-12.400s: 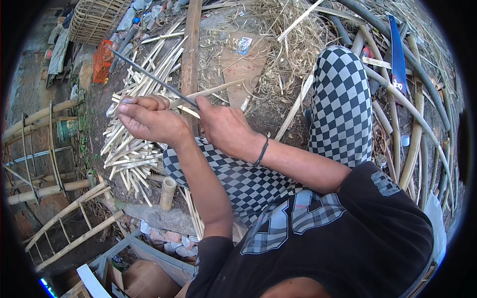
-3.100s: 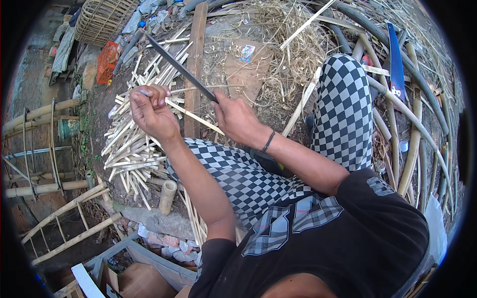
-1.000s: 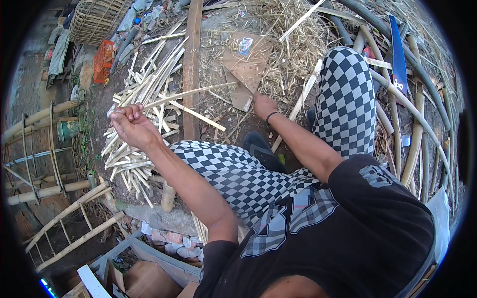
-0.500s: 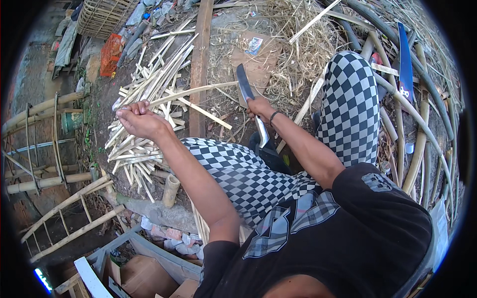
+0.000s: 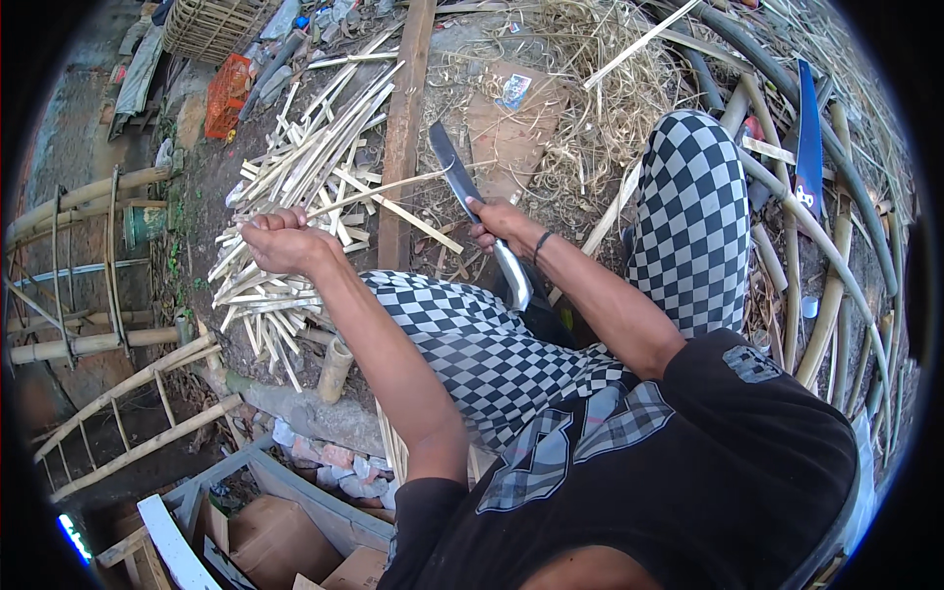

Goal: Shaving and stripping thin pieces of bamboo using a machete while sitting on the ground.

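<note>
My left hand point(image 5: 282, 242) is closed around one end of a thin bamboo strip point(image 5: 379, 189), which stretches right across a wooden plank. In my right hand point(image 5: 500, 222) is a machete point(image 5: 452, 164) with a broad dark blade and a pale, shiny handle. The blade crosses the strip near its far end, and a short piece shows beyond the blade. Beneath and beyond my left hand lies a loose pile of split bamboo strips point(image 5: 280, 192). The brown wooden plank point(image 5: 401, 138) lies on the ground between my hands.
A flat piece of cardboard point(image 5: 506, 128) and curly bamboo shavings point(image 5: 595, 118) lie ahead. Right of my knee are a blue saw blade point(image 5: 808, 138) and several long bamboo poles point(image 5: 831, 315). A short bamboo tube point(image 5: 335, 372), an orange crate point(image 5: 228, 96) and a woven basket point(image 5: 211, 29) are on the left.
The machete has moved left along the strip, and my right hand has shifted slightly left and down with it. My left hand keeps its hold. The whole view has shifted slightly.
</note>
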Action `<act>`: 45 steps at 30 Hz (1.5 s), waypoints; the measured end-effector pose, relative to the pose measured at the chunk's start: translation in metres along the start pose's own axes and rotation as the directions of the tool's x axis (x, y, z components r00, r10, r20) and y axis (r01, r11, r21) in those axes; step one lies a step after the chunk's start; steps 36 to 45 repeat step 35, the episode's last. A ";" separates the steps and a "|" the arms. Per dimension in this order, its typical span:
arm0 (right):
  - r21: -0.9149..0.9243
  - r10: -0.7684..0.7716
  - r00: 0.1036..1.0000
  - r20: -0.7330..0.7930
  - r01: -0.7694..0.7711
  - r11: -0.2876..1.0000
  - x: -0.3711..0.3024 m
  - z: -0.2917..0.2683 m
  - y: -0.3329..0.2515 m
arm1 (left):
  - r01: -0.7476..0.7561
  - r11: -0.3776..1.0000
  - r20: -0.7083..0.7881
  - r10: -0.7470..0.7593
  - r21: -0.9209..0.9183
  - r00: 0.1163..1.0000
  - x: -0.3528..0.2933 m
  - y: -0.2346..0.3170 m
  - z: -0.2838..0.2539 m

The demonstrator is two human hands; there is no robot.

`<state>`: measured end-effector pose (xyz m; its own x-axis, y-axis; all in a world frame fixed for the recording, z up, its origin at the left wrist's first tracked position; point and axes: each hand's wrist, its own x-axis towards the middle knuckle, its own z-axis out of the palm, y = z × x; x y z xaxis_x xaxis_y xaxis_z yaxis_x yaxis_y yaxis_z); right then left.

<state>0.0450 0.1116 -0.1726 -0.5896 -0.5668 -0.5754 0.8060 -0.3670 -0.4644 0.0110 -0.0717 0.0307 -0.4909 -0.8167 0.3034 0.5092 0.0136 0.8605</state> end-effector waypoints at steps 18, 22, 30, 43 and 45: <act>-0.033 0.023 0.989 0.149 -0.018 0.999 -0.025 0.047 -0.014 | 0.074 0.996 -0.035 -0.076 -0.059 0.996 0.003 0.004 -0.011; -0.009 0.019 0.986 0.168 -0.018 1.000 -0.024 0.039 -0.015 | 0.083 0.992 0.015 -0.082 -0.090 0.996 0.006 -0.001 -0.017; -0.104 0.013 0.952 0.306 0.020 0.994 -0.056 0.085 -0.024 | 0.124 0.982 0.150 -0.103 -0.143 0.983 -0.003 0.005 -0.020; 0.148 -0.028 0.987 0.157 0.004 0.989 -0.016 0.066 0.001 | 0.119 0.982 0.235 -0.081 -0.150 0.969 -0.007 0.002 -0.020; 0.148 -0.028 0.987 0.157 0.004 0.989 -0.016 0.066 0.001 | 0.119 0.982 0.235 -0.081 -0.150 0.969 -0.007 0.002 -0.020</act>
